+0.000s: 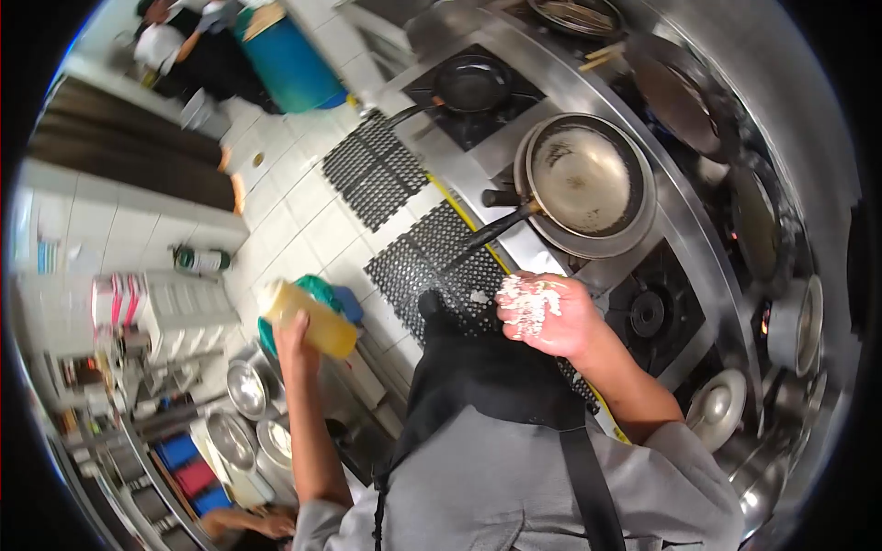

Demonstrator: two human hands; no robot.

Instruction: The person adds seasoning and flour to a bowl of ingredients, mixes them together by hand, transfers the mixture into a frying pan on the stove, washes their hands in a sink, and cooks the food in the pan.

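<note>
My left hand (296, 342) is closed around a clear bottle (323, 326) of yellow liquid, which looks like oil. The bottle is tilted, with its pale top toward the upper left. My right hand (565, 321) is palm up and cupped around a small heap of white chopped bits (531, 308), possibly garlic or onion. Some bits stick to the fingers. Just beyond this hand, a worn frying pan (583, 179) rests on another pan over the stove, its black handle pointing toward the floor mats.
A smaller black pan (473, 84) sits on a far burner, and a bare burner (646, 312) lies right of my right hand. More pans (680, 96) and a pot (795, 326) line the back. Steel bowls (246, 387) stand at left. A co-worker (197, 50) is near a blue barrel (289, 69).
</note>
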